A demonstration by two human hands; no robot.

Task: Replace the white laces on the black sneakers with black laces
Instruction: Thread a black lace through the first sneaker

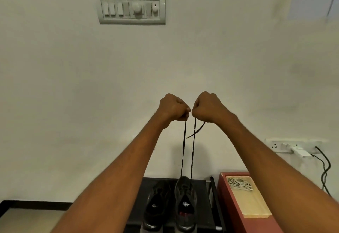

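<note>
Both hands raised, black lace pulled taut up from right sneaker.

Near: two black mesh sneakers [185,203] side by side on a dark flat shelf top [203,196]; right of it, a red box [231,205] with white laces [239,184] heaped on its pale tray. Thin black lace [183,150] runs in two strands up from the right sneaker. Left hand [173,107] clenched on one strand, right hand [207,107] on the other, its end dangling. Far: cream wall, white switch panel [132,10].

taut black laces [183,150] between hands, open sides
</note>
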